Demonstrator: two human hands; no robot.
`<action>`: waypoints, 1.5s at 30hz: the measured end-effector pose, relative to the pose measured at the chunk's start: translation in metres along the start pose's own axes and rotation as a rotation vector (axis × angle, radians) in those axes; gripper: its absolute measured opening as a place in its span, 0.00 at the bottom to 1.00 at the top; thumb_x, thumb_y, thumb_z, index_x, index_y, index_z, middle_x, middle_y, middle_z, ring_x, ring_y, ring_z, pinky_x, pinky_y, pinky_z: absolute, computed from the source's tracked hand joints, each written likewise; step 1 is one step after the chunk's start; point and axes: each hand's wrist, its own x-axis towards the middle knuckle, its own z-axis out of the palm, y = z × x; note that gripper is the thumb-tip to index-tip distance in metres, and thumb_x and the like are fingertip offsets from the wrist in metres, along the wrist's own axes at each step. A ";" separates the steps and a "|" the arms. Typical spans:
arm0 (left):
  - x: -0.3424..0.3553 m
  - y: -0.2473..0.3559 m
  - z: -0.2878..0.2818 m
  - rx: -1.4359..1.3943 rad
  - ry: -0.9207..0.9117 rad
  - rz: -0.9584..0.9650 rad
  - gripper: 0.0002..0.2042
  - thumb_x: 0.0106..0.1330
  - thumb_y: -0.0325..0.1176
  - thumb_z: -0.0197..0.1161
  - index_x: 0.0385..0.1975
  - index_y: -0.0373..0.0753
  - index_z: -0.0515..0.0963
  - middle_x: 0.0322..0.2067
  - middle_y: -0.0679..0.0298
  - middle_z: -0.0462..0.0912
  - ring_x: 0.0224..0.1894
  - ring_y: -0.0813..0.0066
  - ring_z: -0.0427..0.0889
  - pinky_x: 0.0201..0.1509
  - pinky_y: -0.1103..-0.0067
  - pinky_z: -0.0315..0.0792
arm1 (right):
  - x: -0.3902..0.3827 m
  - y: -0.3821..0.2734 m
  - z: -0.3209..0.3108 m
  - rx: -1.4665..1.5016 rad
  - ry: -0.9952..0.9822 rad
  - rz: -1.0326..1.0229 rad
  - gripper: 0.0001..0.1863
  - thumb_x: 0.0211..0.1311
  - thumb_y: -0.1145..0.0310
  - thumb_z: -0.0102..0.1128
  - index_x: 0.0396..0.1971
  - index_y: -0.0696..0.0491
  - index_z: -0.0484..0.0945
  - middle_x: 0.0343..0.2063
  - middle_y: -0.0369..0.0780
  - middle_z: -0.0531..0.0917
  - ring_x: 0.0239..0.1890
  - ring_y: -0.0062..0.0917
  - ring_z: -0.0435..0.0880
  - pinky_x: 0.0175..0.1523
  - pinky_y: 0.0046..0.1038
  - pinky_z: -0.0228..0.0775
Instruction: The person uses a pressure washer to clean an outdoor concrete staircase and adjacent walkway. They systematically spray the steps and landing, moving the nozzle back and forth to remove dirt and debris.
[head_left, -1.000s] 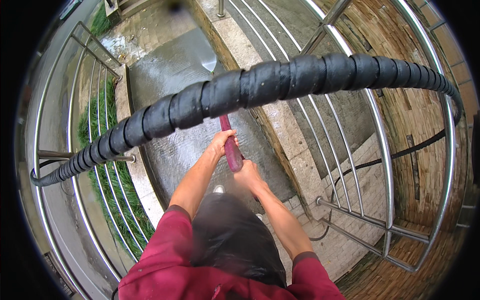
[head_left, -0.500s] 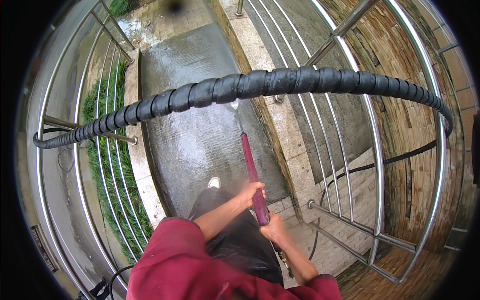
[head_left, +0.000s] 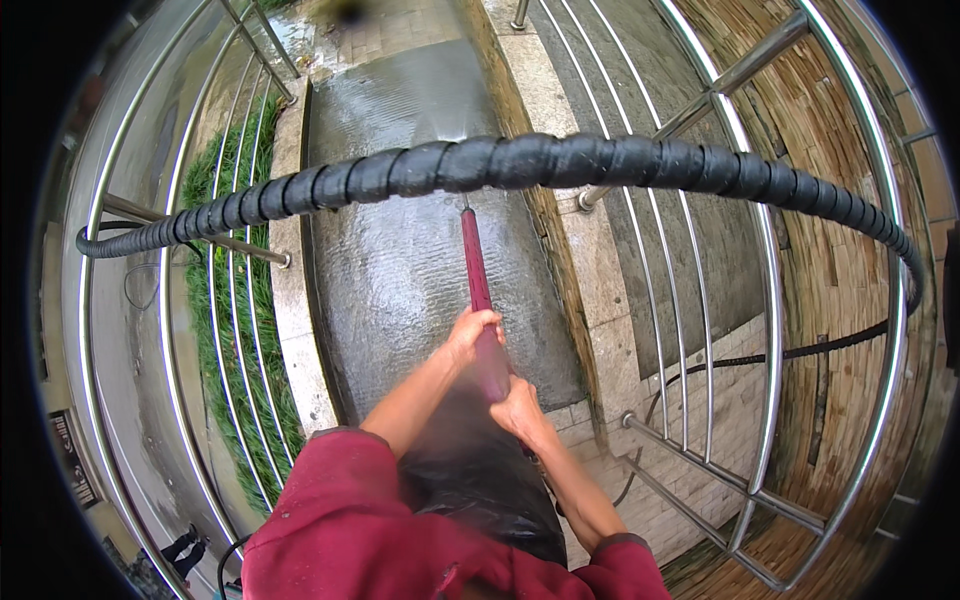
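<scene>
The maroon spray wand (head_left: 474, 262) lies between my two hands and stretches away ahead of them, its long axis running forward and leaning slightly left. My left hand (head_left: 474, 332) is the nearer to its tip, fingers wrapped round the shaft; my right hand (head_left: 517, 405), behind and a little right of it, is curled around the rear end. Straight ahead of my left hand, the thin nozzle end slips behind a black ribbed hose (head_left: 450, 168) that crosses in front of me, with pale spray (head_left: 452, 124) fanning beyond it. Under and ahead of both hands spreads wet paving (head_left: 390, 265). Left of my left hand are a stone kerb (head_left: 290, 290) and grass (head_left: 240, 345); right of my right hand, a metal railing (head_left: 772, 350).

Compared with half a second ago, both hands sit farther forward, the spray has moved beyond the hose, and my white shoe no longer shows.
</scene>
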 end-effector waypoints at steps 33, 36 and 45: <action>-0.112 -0.087 -0.002 -0.090 0.067 -0.254 0.06 0.58 0.22 0.60 0.33 0.32 0.70 0.22 0.56 0.75 0.23 0.62 0.80 0.28 0.66 0.80 | -0.125 0.049 -0.011 -0.075 -0.147 -0.001 0.16 0.45 0.71 0.60 0.37 0.62 0.78 0.28 0.56 0.82 0.36 0.45 0.84 0.45 0.39 0.74; -0.127 -0.113 -0.011 -0.156 0.154 -0.315 0.06 0.57 0.21 0.60 0.31 0.32 0.70 0.21 0.55 0.75 0.22 0.62 0.79 0.28 0.65 0.79 | -0.141 0.059 -0.015 -0.119 -0.222 0.072 0.15 0.50 0.69 0.58 0.36 0.62 0.78 0.32 0.60 0.82 0.41 0.55 0.82 0.47 0.45 0.73; -0.060 -0.036 -0.101 -0.142 0.227 -0.141 0.03 0.58 0.25 0.59 0.26 0.35 0.72 0.20 0.58 0.76 0.22 0.64 0.77 0.33 0.66 0.78 | -0.045 0.003 0.048 -0.118 -0.214 -0.103 0.15 0.47 0.71 0.58 0.36 0.63 0.78 0.35 0.62 0.82 0.45 0.56 0.81 0.50 0.47 0.73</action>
